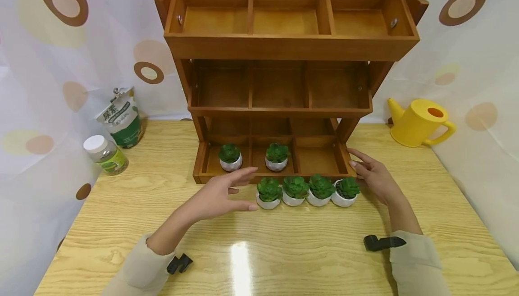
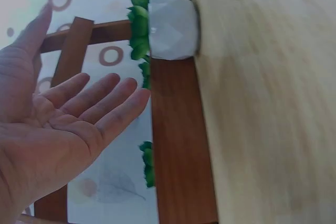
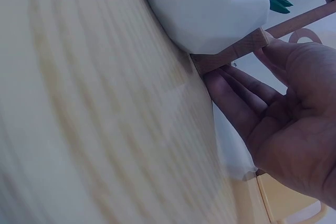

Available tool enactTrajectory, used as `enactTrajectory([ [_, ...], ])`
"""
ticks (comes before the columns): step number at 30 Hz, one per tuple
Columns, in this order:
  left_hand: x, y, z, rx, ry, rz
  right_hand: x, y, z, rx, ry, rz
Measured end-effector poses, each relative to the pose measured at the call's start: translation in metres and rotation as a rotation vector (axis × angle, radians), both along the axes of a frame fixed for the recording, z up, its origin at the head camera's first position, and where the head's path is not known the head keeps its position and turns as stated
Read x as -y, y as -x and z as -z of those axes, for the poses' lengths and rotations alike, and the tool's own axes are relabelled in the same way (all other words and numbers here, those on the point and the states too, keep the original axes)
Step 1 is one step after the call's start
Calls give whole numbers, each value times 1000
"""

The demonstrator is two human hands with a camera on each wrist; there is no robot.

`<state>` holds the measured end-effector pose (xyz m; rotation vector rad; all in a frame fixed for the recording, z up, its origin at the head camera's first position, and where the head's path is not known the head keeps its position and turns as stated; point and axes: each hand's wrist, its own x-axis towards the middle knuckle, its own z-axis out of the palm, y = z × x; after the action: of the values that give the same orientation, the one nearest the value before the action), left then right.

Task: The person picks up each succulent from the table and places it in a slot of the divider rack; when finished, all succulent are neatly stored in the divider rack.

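A three-tier brown wooden shelf (image 1: 292, 47) stands at the back of the table, each tier split into three compartments. My right hand (image 1: 375, 178) grips the front right corner of its bottom tier, thumb at the upper edge and fingers along the side. In the right wrist view that corner (image 3: 231, 56) sits beside a white pot (image 3: 210, 9). My left hand (image 1: 220, 195) is held open, palm turned inward, just left of the nearest potted succulent (image 1: 269, 193). Several such succulents line up before the shelf. Two more, one on the left (image 1: 230, 157) and one in the middle (image 1: 277, 157), sit in the bottom tier.
On the left stand a white-lidded jar (image 1: 106, 154) and a green-and-white pouch (image 1: 122, 118) with a clip. A yellow watering can (image 1: 419, 122) is at the back right. Patterned cloth (image 1: 32, 61) hangs behind the wooden table (image 1: 308, 251).
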<state>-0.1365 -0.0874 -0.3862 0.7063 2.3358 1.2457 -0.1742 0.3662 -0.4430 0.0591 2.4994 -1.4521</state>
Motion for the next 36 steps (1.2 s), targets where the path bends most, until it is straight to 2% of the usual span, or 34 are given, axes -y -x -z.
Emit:
enactTrajectory([
  [7, 5, 3, 14, 41, 19, -6, -1, 0, -1, -1, -6, 7],
  [13, 3, 7, 20, 66, 55, 16, -1, 2, -4, -29, -15, 2],
  [17, -1, 11, 23, 64, 73, 24, -2, 3, -5, -49, -28, 0],
  [28, -16, 22, 36, 73, 135, 49, -2, 2, -2, -21, -9, 14],
  [36, -28, 26, 44, 40, 137, 52, 0, -2, 3, -19, -11, 11],
])
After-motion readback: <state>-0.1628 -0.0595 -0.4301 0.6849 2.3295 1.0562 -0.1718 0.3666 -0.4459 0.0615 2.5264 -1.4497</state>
